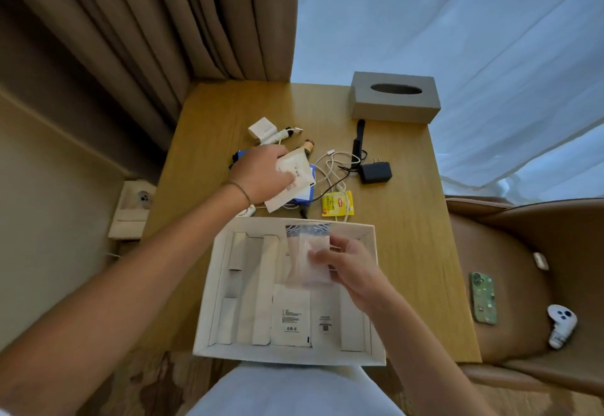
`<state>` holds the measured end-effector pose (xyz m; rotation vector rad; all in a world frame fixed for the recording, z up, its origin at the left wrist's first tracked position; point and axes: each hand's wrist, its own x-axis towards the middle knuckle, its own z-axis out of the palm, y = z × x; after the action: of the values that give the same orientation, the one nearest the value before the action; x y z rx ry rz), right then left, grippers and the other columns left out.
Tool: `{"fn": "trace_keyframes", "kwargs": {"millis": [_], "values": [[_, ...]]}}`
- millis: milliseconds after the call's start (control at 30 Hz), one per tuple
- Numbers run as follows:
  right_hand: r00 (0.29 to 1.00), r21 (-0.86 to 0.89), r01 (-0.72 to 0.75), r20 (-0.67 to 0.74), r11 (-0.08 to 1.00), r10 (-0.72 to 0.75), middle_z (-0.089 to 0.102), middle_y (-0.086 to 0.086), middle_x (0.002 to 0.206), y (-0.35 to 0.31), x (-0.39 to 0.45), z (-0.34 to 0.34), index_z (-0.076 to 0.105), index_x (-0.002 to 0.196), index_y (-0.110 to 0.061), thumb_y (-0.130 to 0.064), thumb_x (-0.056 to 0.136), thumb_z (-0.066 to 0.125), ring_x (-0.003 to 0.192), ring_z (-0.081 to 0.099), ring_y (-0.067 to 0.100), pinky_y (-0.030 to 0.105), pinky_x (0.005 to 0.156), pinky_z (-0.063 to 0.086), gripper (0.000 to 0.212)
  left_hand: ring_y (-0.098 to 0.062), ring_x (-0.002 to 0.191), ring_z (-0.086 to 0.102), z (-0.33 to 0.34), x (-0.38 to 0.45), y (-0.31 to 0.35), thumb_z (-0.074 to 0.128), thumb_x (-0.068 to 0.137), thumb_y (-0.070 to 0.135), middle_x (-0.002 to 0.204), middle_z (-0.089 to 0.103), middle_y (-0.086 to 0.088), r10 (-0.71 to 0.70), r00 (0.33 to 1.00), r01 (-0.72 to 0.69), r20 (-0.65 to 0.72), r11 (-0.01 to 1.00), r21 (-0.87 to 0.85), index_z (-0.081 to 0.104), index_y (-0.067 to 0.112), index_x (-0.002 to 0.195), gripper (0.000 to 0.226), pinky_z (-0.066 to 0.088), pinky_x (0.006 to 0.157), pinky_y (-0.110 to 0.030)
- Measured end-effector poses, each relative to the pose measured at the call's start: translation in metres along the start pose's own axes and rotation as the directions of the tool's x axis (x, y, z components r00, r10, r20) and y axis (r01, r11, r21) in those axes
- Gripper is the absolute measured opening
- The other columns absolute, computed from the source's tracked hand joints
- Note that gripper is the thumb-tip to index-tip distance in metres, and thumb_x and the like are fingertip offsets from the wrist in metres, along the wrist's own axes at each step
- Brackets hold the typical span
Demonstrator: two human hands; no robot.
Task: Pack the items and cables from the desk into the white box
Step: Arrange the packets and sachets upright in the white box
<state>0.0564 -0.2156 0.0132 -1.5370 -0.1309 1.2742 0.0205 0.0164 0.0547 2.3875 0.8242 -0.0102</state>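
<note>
The open white box (372, 291) lies at the desk's near edge, with cardboard dividers and a white printed packet (291, 317) inside. Over the box my right hand (353, 272) pinches a clear plastic bag (309, 258). Beyond the box my left hand (261, 175) grips a white paper packet (294, 180) above a blue item (307, 196). Loose on the desk lie a white cable (330, 167), a black power adapter (376, 172), a white charger cube (261, 129), a yellow tea sachet (336, 203) and a black stick-shaped item (358, 141).
A grey tissue box (394, 97) stands at the desk's far right corner. To the right, a brown chair (523, 252) carries a green phone (483, 298), a white controller (560, 324) and a small white case (541, 260). Curtains hang behind; a wall socket (142, 198) sits at the left.
</note>
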Motion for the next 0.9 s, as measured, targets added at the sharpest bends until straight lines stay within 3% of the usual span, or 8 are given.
{"fn": "trace_keyframes", "kwargs": {"millis": [133,300,400,533,633,733,800,900], "values": [[0.988,-0.106,-0.066,-0.148,0.992,0.050,0.077,0.011,0.099,0.030,0.020,0.026,0.072,0.105,-0.012,-0.004,0.089,0.070,0.089,0.075,0.026,0.036,0.072,0.063,0.018,-0.018,0.082,0.070,-0.011,-0.035,-0.017,0.073,0.086,0.017,0.092,0.072,-0.001,-0.116,0.990,0.079,-0.079,0.926,-0.370,0.068,0.010,0.098,0.015,0.055,0.063,-0.033],[0.932,-0.270,-0.094,-0.363,0.958,-0.010,0.076,0.002,0.087,0.054,0.052,0.041,0.073,0.093,-0.017,-0.012,0.083,0.077,0.078,0.070,0.017,0.033,0.069,0.057,0.012,-0.010,0.087,0.070,-0.014,-0.076,-0.040,0.074,0.086,0.014,0.098,0.073,0.003,-0.202,0.976,0.122,-0.079,0.811,-0.572,0.068,0.012,0.106,0.021,0.060,0.068,-0.029],[0.909,-0.355,-0.087,-0.411,0.931,-0.072,0.074,-0.009,0.077,0.061,0.065,0.046,0.071,0.081,-0.024,-0.017,0.078,0.080,0.073,0.070,0.009,0.029,0.064,0.058,0.011,0.003,0.080,0.068,-0.009,-0.096,-0.048,0.075,0.087,0.016,0.092,0.069,0.017,-0.229,0.971,0.137,-0.069,0.768,-0.626,0.064,0.024,0.104,0.022,0.055,0.057,-0.016],[0.880,-0.537,-0.113,-0.445,0.836,-0.167,0.065,-0.013,0.063,0.069,0.073,0.048,0.065,0.068,-0.025,-0.027,0.077,0.078,0.063,0.062,0.004,0.016,0.047,0.036,0.016,-0.003,0.086,0.069,0.006,-0.116,-0.053,0.073,0.089,0.017,0.097,0.070,0.013,-0.226,0.974,0.164,-0.019,0.758,-0.631,0.062,0.026,0.107,0.023,0.060,0.062,-0.022],[0.881,-0.753,-0.142,-0.392,0.642,-0.265,0.063,-0.012,0.069,0.068,0.072,0.048,0.068,0.075,-0.022,-0.036,0.081,0.073,0.065,0.058,0.011,0.022,0.049,0.034,0.016,-0.014,0.095,0.071,0.022,-0.123,-0.054,0.070,0.090,0.010,0.107,0.072,0.001,-0.243,0.969,0.216,0.043,0.750,-0.626,0.064,0.017,0.116,0.028,0.062,0.074,-0.035],[0.901,-0.881,-0.182,-0.327,0.436,-0.285,0.068,0.000,0.082,0.054,0.070,0.048,0.072,0.090,-0.017,-0.045,0.089,0.065,0.073,0.060,0.021,0.028,0.058,0.040,0.029,-0.015,0.100,0.068,0.037,-0.126,-0.056,0.069,0.090,0.009,0.113,0.069,0.002,-0.248,0.964,0.252,0.092,0.753,-0.608,0.062,0.015,0.123,0.035,0.060,0.075,-0.031],[0.895,-0.888,-0.207,-0.341,0.412,-0.287,0.068,0.003,0.078,0.038,0.063,0.043,0.071,0.085,-0.015,-0.048,0.094,0.058,0.068,0.060,0.023,0.028,0.054,0.039,0.036,-0.014,0.097,0.067,0.048,-0.125,-0.056,0.070,0.088,0.008,0.112,0.068,0.003,-0.263,0.959,0.274,0.108,0.751,-0.601,0.062,0.018,0.121,0.035,0.059,0.074,-0.030],[0.848,-0.866,-0.149,-0.360,0.477,-0.389,0.064,-0.001,0.063,0.022,0.045,0.028,0.068,0.069,-0.012,-0.034,0.095,0.054,0.056,0.057,0.017,0.026,0.047,0.039,0.036,-0.012,0.093,0.066,0.067,-0.122,-0.056,0.071,0.086,0.008,0.112,0.070,0.000,-0.271,0.947,0.322,0.175,0.755,-0.571,0.063,0.020,0.118,0.035,0.057,0.074,-0.028]]}}
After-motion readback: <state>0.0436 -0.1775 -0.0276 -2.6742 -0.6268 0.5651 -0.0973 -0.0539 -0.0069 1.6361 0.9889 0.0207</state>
